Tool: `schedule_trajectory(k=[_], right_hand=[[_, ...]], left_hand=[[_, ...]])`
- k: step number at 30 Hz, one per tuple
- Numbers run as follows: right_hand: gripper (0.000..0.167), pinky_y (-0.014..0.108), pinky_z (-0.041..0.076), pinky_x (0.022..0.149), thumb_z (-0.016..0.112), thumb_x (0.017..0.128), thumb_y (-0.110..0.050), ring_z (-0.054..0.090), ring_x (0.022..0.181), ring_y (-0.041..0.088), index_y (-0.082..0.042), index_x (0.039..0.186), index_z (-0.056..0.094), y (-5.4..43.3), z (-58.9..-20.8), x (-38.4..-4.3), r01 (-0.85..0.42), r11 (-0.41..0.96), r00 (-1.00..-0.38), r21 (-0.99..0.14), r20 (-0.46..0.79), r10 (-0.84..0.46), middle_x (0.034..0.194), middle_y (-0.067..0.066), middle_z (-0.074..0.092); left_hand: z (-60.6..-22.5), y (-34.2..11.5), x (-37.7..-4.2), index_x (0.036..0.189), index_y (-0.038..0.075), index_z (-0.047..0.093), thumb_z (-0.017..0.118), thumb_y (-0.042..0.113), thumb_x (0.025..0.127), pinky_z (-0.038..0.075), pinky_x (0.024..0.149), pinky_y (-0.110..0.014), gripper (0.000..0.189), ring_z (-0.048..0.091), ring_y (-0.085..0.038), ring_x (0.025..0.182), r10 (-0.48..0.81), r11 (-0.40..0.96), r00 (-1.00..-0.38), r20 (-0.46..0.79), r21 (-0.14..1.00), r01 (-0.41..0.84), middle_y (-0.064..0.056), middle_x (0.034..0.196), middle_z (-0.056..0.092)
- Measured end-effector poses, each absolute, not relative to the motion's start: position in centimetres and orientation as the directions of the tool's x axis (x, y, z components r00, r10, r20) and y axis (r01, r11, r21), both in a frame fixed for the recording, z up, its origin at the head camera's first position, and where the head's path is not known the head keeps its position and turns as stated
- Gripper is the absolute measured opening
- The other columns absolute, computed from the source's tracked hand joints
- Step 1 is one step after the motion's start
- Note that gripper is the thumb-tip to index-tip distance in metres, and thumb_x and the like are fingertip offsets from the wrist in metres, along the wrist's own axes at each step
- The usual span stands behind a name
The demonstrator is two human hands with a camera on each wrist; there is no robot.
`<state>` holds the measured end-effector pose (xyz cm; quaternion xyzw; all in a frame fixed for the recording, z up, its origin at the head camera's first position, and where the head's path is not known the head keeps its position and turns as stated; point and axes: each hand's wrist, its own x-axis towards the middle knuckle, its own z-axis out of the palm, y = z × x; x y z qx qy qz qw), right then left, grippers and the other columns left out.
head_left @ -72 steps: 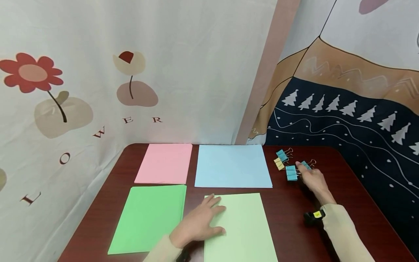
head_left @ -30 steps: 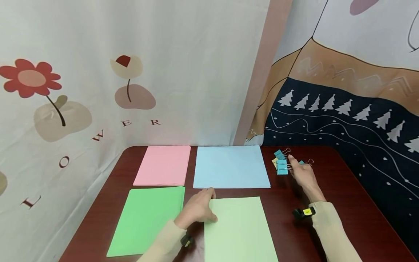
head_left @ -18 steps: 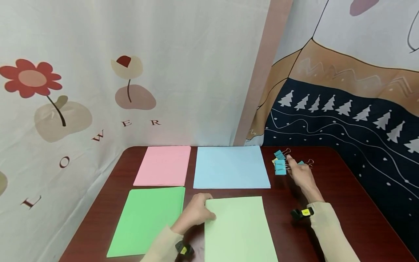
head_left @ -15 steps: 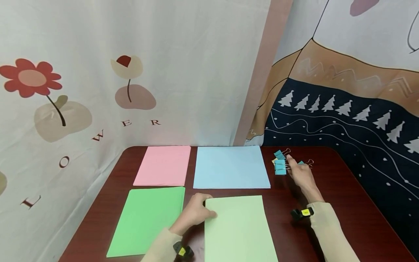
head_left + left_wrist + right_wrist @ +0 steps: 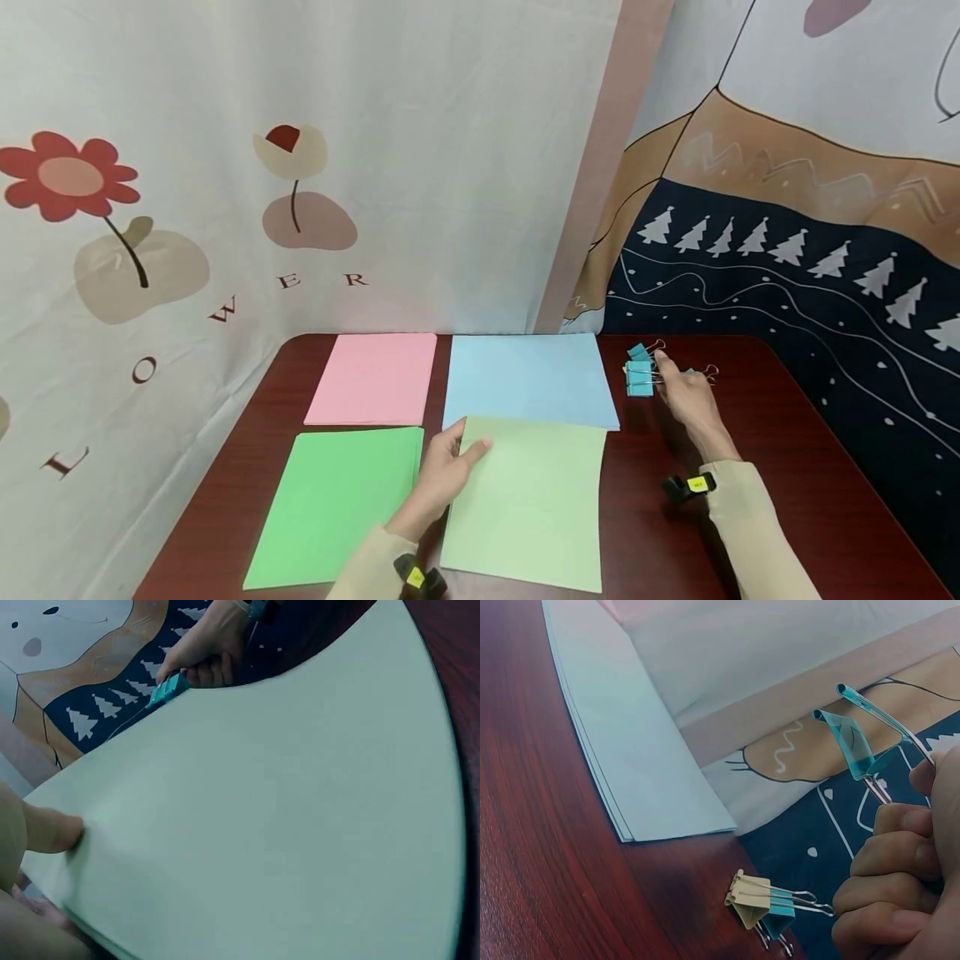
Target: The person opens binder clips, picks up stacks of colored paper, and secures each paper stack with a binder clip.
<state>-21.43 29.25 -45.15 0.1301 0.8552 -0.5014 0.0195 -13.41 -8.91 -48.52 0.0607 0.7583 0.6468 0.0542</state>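
Note:
My left hand (image 5: pixel 441 477) pinches a pale green paper stack (image 5: pixel 536 512) at its upper left corner, thumb on top and fingers beneath. The sheets are raised at the far end and bow in the left wrist view, and their far edge overlaps the blue paper (image 5: pixel 528 379). To the right, my right hand (image 5: pixel 692 407) grips a teal binder clip (image 5: pixel 859 746) by its wire handles. In the right wrist view, the clip's mouth stands spread apart with nothing in it. Beyond it on the table lie a yellow binder clip (image 5: pixel 748 904) and another teal clip (image 5: pixel 781 919).
A pink paper stack (image 5: pixel 372 379) lies at the back left, with a bright green stack (image 5: pixel 333 510) in front of it. Another clip's wire handles (image 5: pixel 711 372) show behind my right hand. Printed curtains (image 5: pixel 450 167) hang right behind the dark red table (image 5: pixel 810 500).
My left hand went from lying over the pale green stack to pinching its corner, then lifted it up and away from me. My right hand shifted slightly left with the teal clip.

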Motion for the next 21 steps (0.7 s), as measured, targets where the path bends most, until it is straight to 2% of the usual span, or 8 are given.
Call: schedule_trajectory(k=[2, 5, 7, 10, 15, 21], right_hand=[[0.076, 0.036, 0.032, 0.051, 0.037, 0.089, -0.086, 0.029, 0.045, 0.014, -0.02, 0.052, 0.042, 29.1, -45.1, -21.5, 0.234, 0.461, -0.967, -0.856, -0.156, 0.201, 0.048, -0.006, 0.033], [0.076, 0.035, 0.031, 0.05, 0.037, 0.089, -0.086, 0.029, 0.046, 0.013, -0.02, 0.052, 0.041, 29.0, -45.0, -21.4, 0.228, 0.458, -0.968, -0.859, -0.151, 0.199, 0.048, -0.006, 0.033], [0.077, 0.036, 0.031, 0.052, 0.037, 0.089, -0.087, 0.028, 0.047, 0.014, -0.02, 0.052, 0.04, 28.8, -44.9, -21.4, 0.225, 0.458, -0.969, -0.86, -0.146, 0.201, 0.049, -0.006, 0.032], [0.077, 0.036, 0.031, 0.056, 0.037, 0.088, -0.087, 0.029, 0.05, 0.015, -0.02, 0.052, 0.039, 28.5, -44.7, -21.3, 0.226, 0.461, -0.967, -0.858, -0.142, 0.211, 0.05, -0.005, 0.031], [0.077, 0.037, 0.031, 0.06, 0.038, 0.089, -0.087, 0.029, 0.051, 0.016, -0.019, 0.051, 0.038, 27.9, -44.7, -21.2, 0.208, 0.466, -0.969, -0.86, -0.118, 0.216, 0.05, -0.004, 0.03], [0.078, 0.037, 0.032, 0.058, 0.037, 0.09, -0.085, 0.031, 0.05, 0.017, -0.019, 0.049, 0.036, 27.4, -44.8, -21.0, 0.187, 0.471, -0.972, -0.862, -0.094, 0.213, 0.05, -0.004, 0.03]], left_hand=[[-48.5, -8.9, -13.7, 0.143, 0.009, 0.059, 0.062, 0.018, 0.103, 0.032, 0.119, -0.062, 0.041, 0.036, -0.039, 0.151, 0.129, 0.138, -0.992, 0.007, 0.99, 0.025, -0.014, 0.147, 0.059], [-48.4, -8.9, -14.1, 0.147, 0.008, 0.054, 0.062, 0.016, 0.103, 0.036, 0.117, -0.06, 0.046, 0.04, -0.038, 0.148, 0.079, 0.106, -0.997, 0.012, 0.994, 0.021, -0.015, 0.151, 0.055], [-48.3, -8.9, -14.5, 0.15, 0.008, 0.052, 0.062, 0.014, 0.103, 0.029, 0.122, -0.058, 0.048, 0.031, -0.033, 0.154, 0.049, 0.091, -0.998, 0.026, 0.995, 0.031, -0.014, 0.158, 0.047], [-47.9, -9.1, -15.1, 0.149, 0.009, 0.053, 0.062, 0.013, 0.102, 0.028, 0.123, -0.057, 0.047, 0.031, -0.032, 0.154, 0.01, 0.085, -0.999, 0.043, 0.995, 0.044, -0.013, 0.159, 0.046], [-47.0, -9.2, -16.0, 0.146, 0.006, 0.055, 0.062, 0.014, 0.103, 0.032, 0.121, -0.058, 0.044, 0.04, -0.034, 0.15, -0.024, 0.072, -0.998, 0.06, 0.996, 0.058, -0.013, 0.154, 0.053], [-45.8, -9.2, -17.2, 0.139, 0.009, 0.06, 0.061, 0.012, 0.103, 0.039, 0.117, -0.055, 0.036, 0.05, -0.029, 0.14, -0.045, 0.033, -0.997, 0.066, 0.997, 0.065, -0.009, 0.141, 0.064]])
